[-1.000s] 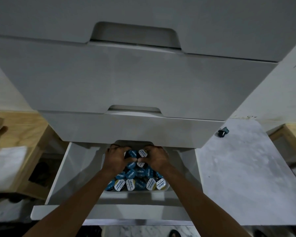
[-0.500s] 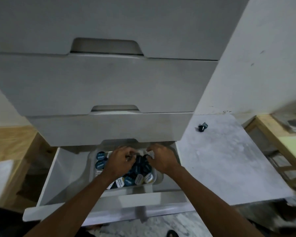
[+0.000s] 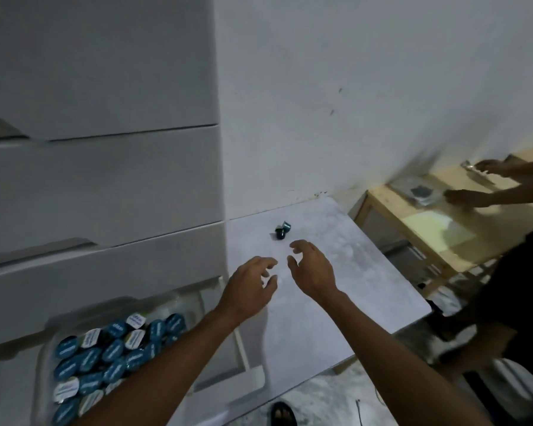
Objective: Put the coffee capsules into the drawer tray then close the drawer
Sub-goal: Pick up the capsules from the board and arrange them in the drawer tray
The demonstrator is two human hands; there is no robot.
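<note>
Now out of the tray: fingers [image 3: 270, 265] spread and curled, gripping nothing, both hands empty. Left hand [image 3: 248, 285] and right hand [image 3: 313, 270] hovering side by side over the grey table [image 3: 336, 302], reaching toward the far end. Half a second ago, buried among the capsules in the drawer; since then swung right (view swung too). Meaning, likely: bulk already loaded, stragglers next. Two loose capsules [image 3: 282, 231] lying just beyond the fingertips, touching each other, near the wall. Left and near, tray [image 3: 43, 358] heaped with blue and white lids [image 3: 111, 348], sitting in the open drawer [image 3: 253, 376]. Closing not yet begun. Lids printed with a word, too blurred to read. Far right, another person's hands at a wooden bench.
</note>
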